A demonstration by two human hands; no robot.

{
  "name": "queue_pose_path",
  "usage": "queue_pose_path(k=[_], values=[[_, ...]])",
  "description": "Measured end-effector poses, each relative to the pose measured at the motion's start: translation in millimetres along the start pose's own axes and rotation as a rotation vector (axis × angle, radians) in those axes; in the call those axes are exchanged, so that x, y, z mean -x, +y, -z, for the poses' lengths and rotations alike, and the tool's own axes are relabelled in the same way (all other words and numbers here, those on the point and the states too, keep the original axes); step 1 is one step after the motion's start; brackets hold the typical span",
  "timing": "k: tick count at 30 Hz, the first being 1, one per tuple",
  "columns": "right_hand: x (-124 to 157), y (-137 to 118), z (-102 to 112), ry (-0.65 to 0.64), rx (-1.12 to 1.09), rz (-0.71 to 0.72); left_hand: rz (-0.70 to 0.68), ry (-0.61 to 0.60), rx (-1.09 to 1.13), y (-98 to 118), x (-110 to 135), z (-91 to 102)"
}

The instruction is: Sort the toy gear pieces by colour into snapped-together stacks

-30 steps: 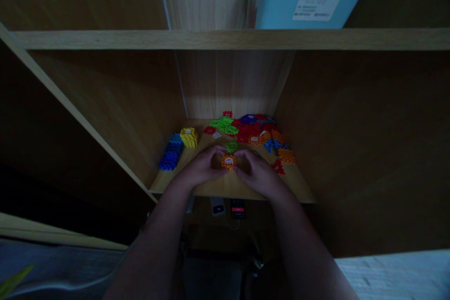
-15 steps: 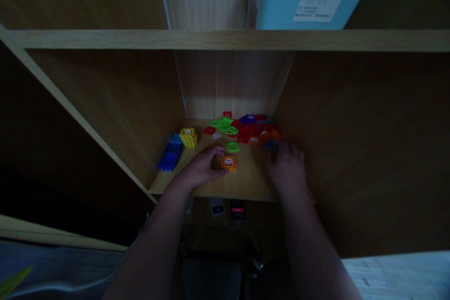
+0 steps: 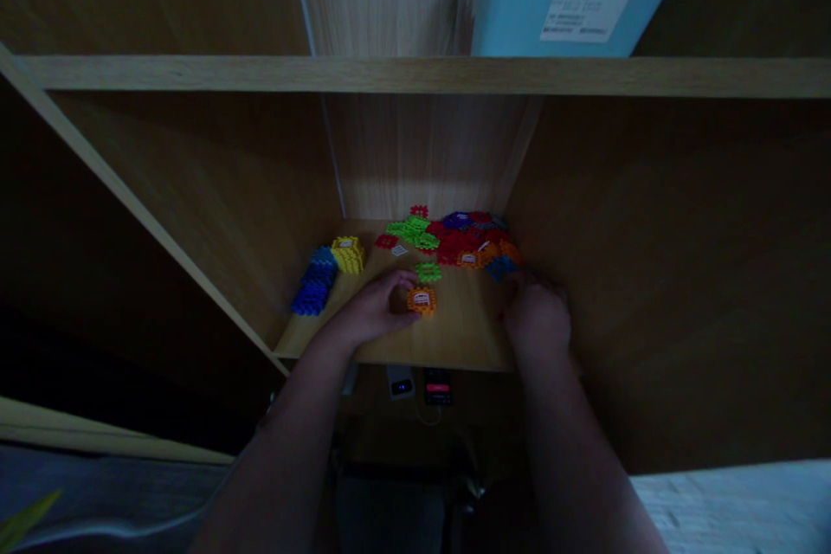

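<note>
A small stack of orange interlocking plastic tiles, with a white pattern on top, sits near the front of the shelf board. My left hand curves round its left side, thumb at the near edge and fingers at the far edge. Just behind the stack lies a flat green tile. My right hand is at the right of the board, back of the hand up, beside a blue tile. Its fingertips are mostly hidden in shadow, so what they hold cannot be made out.
A heap of red tiles lies at the back right, with green tiles left of it. Stacked blue tiles and yellow tiles stand at the left wall. Overhead is a shelf edge bearing a light-blue bin.
My right hand has drawn slightly back and right from the heap, uncovering more of the blue tile. My left hand stays at the orange stack.
</note>
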State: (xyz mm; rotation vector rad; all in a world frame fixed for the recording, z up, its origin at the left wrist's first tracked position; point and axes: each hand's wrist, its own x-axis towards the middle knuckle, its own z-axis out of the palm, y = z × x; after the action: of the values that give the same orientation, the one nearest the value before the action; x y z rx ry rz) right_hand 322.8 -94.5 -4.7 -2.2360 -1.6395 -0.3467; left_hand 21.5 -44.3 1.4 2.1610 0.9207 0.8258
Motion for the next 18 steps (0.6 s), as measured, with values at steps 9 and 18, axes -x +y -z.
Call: queue_pose_path(k=[9,18], values=[[-2,-2,8,0.169,-0.272,0.082,0.009,0.008,0.011,5,0,0.3],[9,-45,5,-0.041,-0.532,0.489,-0.009,0.017,0.015,5,-1,-0.1]])
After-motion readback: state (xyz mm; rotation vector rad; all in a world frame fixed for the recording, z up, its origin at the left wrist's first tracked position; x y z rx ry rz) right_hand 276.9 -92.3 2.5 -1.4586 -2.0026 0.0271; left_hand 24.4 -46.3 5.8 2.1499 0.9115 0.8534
